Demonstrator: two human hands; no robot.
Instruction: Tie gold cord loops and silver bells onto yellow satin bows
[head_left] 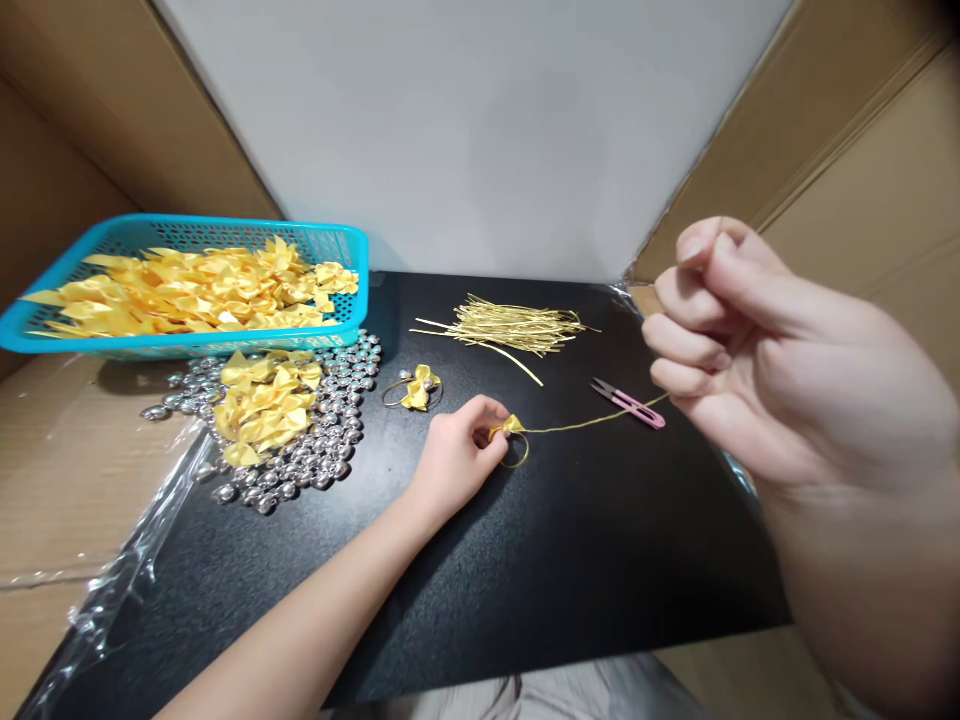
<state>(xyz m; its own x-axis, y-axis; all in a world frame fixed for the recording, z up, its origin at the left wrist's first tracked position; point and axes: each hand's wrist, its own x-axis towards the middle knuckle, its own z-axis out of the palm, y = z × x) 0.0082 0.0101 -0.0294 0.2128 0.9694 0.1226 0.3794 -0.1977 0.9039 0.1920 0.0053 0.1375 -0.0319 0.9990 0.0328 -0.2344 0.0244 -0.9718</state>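
With my left hand [469, 450] I pinch a small yellow ribbon bow [512, 424] just above the black table. A thin gold ring [516, 452] hangs below it, beside my thumb. From the bow a gold cord [577, 427] runs rightward to my raised right hand [735, 330], whose fingers are closed round its end; the end itself is hidden in the fist. Left of the bow lies another gold ring with a yellow bow [420, 388] and silver beads on it. Pink-handled thread snips [641, 411] lie behind the cord.
A blue basket [360, 290] full of yellow ribbon bows stands back left. In front lie a pile of yellow bows [266, 405] and many silver beads [330, 455]. Cut gold cords [517, 325] lie at the table's back. Cardboard walls [862, 200] and a white panel [450, 130] enclose the black table [585, 560].
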